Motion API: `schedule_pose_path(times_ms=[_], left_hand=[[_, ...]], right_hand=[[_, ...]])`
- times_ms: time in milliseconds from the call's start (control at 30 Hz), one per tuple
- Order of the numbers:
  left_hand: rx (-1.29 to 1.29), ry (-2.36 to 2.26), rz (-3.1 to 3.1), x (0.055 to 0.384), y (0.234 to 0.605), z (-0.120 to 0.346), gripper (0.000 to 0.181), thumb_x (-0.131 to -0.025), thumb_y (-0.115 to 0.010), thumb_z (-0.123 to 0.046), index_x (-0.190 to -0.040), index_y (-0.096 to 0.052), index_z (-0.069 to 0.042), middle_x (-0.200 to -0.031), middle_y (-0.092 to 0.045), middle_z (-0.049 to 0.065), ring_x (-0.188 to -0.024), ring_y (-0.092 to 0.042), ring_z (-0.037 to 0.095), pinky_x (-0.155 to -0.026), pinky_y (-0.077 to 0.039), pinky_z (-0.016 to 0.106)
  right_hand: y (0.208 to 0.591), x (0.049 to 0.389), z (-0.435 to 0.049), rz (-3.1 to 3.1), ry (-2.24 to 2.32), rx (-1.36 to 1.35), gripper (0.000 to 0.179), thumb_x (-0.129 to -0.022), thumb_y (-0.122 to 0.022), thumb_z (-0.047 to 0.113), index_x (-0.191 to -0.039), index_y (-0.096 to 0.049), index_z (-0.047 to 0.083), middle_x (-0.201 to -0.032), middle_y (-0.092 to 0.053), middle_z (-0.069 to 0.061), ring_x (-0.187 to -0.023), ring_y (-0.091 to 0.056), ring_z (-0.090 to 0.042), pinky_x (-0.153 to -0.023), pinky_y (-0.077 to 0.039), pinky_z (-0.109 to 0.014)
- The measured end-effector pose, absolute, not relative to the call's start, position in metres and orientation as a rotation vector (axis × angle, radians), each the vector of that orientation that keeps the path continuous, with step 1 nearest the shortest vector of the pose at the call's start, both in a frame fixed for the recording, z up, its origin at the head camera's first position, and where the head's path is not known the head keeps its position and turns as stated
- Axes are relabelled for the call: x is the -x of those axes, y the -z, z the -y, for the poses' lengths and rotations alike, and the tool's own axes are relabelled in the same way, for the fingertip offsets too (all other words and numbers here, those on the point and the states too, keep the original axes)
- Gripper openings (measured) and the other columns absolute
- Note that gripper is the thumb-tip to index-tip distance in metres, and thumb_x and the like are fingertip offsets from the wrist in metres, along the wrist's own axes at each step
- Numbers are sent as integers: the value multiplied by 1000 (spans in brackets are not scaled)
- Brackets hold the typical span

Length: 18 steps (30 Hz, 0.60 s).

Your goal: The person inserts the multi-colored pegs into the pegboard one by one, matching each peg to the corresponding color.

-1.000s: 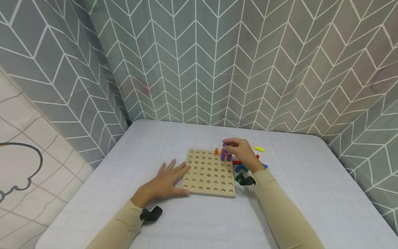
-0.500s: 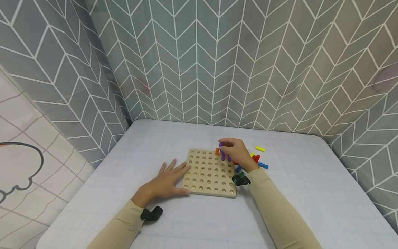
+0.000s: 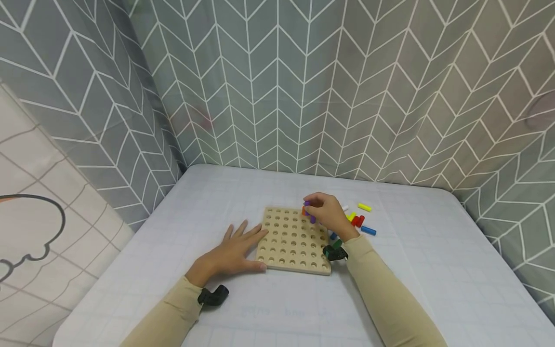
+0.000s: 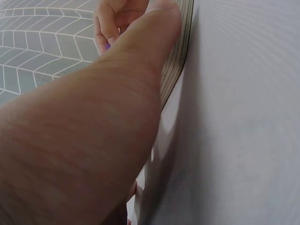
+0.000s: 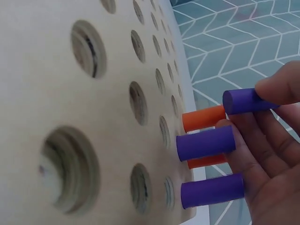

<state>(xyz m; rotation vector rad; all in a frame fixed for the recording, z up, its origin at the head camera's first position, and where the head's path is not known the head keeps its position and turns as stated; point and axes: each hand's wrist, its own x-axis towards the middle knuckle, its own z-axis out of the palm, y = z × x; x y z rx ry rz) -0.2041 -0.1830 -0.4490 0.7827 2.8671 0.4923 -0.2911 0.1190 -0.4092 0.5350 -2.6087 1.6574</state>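
Gray zigzag curtain point(image 3: 277, 86) behind white table point(image 3: 260, 308). Holey wooden board point(image 3: 288, 248) on table. Left hand point(image 3: 234, 249) spread out, touching board's left side. Right hand point(image 3: 325, 211) pinching purple peg point(image 5: 246, 101) in air, near orange pegs point(image 5: 204, 118). Two other purple pegs point(image 5: 206, 143) stand in board. Yellow peg point(image 3: 364, 207), red pegs point(image 3: 361, 221), blue peg point(image 3: 368, 231) lie on right.

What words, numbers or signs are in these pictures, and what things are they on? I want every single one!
"enjoy" and "and", maybe: faint print on the white table cover, near the front; it looks turned around, so I'm not sure.
More marks beside these are too faint to read.
I see no writing on the wooden board, the held purple peg or the patterned wall covering.
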Motion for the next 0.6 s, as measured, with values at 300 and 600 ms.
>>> schedule_pose_path(times_ms=[300, 600], left_hand=[[-781, -490, -2873, 204, 450, 184, 105, -79, -50, -86, -161, -23, -28, -167, -17, -2, -152, -1, 37, -118, 6, 62], [-792, -502, -2865, 204, 447, 183, 105, -79, -52, -85, -161, -24, -27, -167, -17, -1, -152, -1, 37, -117, 6, 63]], right_hand=[[413, 293, -117, 2653, -1542, -590, 18, -92, -69, 4, -110, -69, 0, -100, -74, -13, -87, -69, -22, -72, -58, -34], [412, 291, -116, 2751, -1333, -639, 13, -90, -69, 6, -103, -70, 5, -91, -72, -2, -85, -68, -17, -73, -58, -32]])
